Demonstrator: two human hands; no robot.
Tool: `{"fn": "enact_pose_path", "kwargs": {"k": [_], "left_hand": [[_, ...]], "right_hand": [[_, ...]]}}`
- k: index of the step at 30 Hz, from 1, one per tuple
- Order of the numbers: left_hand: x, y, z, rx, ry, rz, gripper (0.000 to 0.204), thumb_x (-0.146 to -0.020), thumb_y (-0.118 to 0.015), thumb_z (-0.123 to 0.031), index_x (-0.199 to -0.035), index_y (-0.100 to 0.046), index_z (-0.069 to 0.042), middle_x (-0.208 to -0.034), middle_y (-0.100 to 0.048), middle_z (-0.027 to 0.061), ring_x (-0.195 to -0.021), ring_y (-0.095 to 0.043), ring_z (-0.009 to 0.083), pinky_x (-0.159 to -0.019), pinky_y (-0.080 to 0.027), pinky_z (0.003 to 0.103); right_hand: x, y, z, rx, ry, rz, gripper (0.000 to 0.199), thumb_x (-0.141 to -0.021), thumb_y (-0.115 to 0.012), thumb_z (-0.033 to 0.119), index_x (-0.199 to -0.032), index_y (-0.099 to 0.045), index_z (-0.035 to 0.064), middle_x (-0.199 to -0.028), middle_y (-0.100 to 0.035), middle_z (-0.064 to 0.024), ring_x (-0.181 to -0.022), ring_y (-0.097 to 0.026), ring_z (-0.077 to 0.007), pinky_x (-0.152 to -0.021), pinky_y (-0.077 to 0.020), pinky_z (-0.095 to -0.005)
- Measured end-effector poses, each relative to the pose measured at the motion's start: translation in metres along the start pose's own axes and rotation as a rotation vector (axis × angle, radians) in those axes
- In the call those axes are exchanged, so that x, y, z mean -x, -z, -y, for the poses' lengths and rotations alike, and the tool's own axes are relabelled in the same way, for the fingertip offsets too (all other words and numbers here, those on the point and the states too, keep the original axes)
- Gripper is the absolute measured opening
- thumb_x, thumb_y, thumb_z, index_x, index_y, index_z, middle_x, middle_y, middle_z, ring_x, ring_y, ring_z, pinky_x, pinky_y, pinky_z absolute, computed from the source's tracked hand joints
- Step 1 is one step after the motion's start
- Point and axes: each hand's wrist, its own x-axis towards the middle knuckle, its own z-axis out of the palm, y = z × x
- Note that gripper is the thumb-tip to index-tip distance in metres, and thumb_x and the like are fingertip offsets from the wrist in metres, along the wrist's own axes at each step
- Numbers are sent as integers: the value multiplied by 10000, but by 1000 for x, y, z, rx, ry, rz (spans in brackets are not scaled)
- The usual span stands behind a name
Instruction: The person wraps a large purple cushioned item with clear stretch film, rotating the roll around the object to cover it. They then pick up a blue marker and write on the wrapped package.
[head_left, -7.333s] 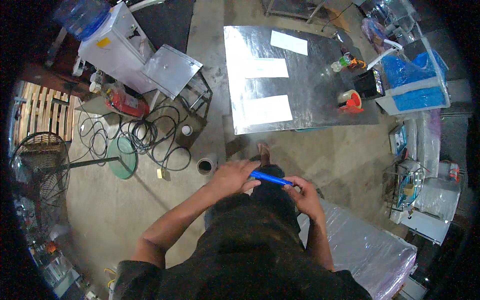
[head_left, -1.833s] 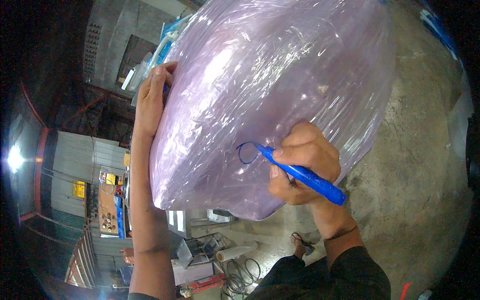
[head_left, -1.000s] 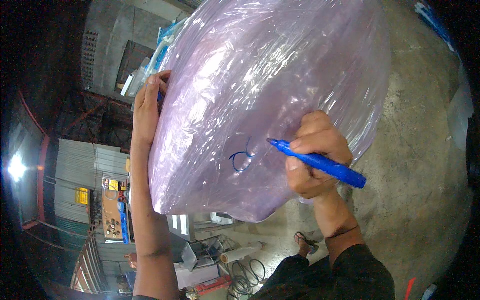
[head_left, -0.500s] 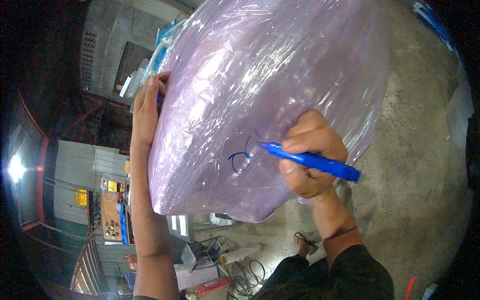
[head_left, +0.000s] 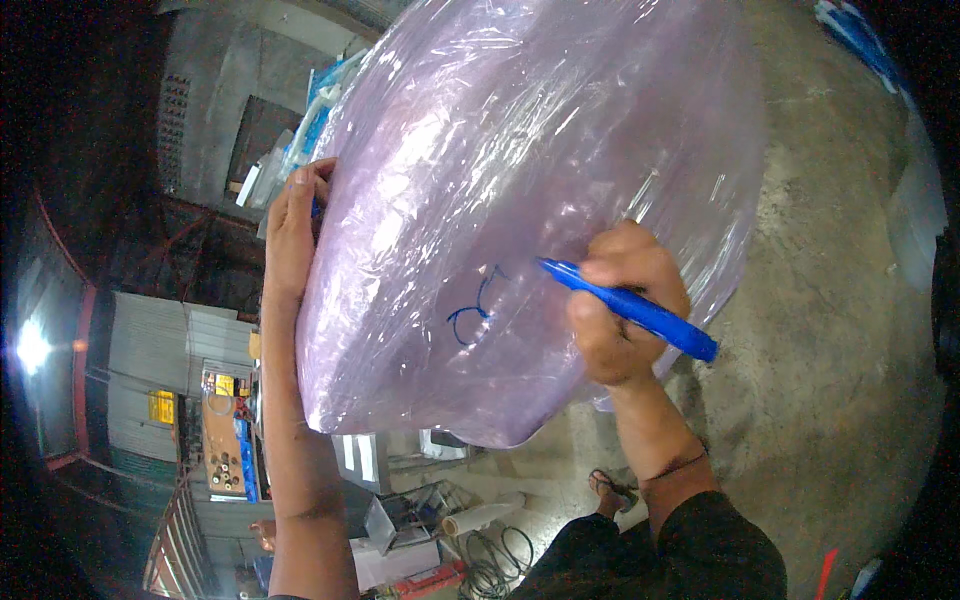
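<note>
Two bare hands work on one large, rounded bundle wrapped in shiny pinkish-purple plastic film, which fills the upper middle of the view and serves as the landmark here. The left hand lies flat against the left flank of the bundle, fingers pressed together and stretched upward along the film, palm touching it; its grip is not closed around anything, it simply braces the wrap. The right hand sits against the lower right part of the bundle, its grip pinched around a blue plastic marker pen, fingers curled over the barrel and thumb beneath. The pen slants from lower right to upper left, its back end sticking out past the hand toward the right, its tip at or just off the film; I cannot tell whether it touches. Just left of the tip, on the bundle's lower front, are blue hand-drawn marks, a couple of curled strokes. Below the bundle, the grey concrete floor spreads to the right, and a sandalled foot stands on it under the right forearm. Lower still, beneath the bundle's bottom edge, coiled black cables lie on the floor beside a pale cylinder. Far left of the bundle, corrugated grey metal panels and a bright lamp show.
</note>
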Motion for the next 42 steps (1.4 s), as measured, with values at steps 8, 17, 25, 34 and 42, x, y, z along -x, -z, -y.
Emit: {"fn": "enact_pose_path", "kwargs": {"k": [8,17,25,34,42], "left_hand": [[8,-4,-11,-145,-61,-64,513,-1108,-387,-413,-853,-563,-4,-1269,-647,168,-1117,-555,214,-1042,-385,354],[7,3,-9,-97,-66,-14,493,-1110,-383,-397,-862,-565,-12,-1266,-646,178,-1120,-556,218,-1040,-388,351],[10,4,-8,-28,-21,-11,484,-1115,-377,-374,-850,-556,-11,-1275,-632,181,-1137,-546,216,-1069,-367,362],[12,2,-15,-35,-26,-28,486,-1115,-382,-371,-826,-538,-13,-1273,-629,183,-1141,-540,216,-1074,-356,359],[12,4,-15,-41,32,-19,493,-1115,-377,-379,-824,-536,-13,-1279,-627,183,-1150,-535,214,-1074,-356,357]], "right_hand": [[-30,20,4,-14,143,55,206,-771,-721,144,-936,-625,66,-814,-559,-58,-736,-483,-168,-643,-397,-292],[-40,7,-4,84,109,35,208,-674,-712,54,-864,-671,128,-772,-652,-63,-685,-627,-258,-658,-503,-355],[-28,11,-12,-49,164,-39,174,-757,-687,48,-913,-612,49,-813,-596,-67,-698,-502,-143,-621,-403,-279],[-32,8,-10,62,88,-31,166,-805,-679,57,-961,-626,36,-868,-607,-80,-766,-542,-154,-678,-455,-282],[-27,8,-12,42,43,-54,167,-773,-634,28,-938,-610,36,-862,-593,-83,-764,-535,-151,-682,-455,-282]]}}
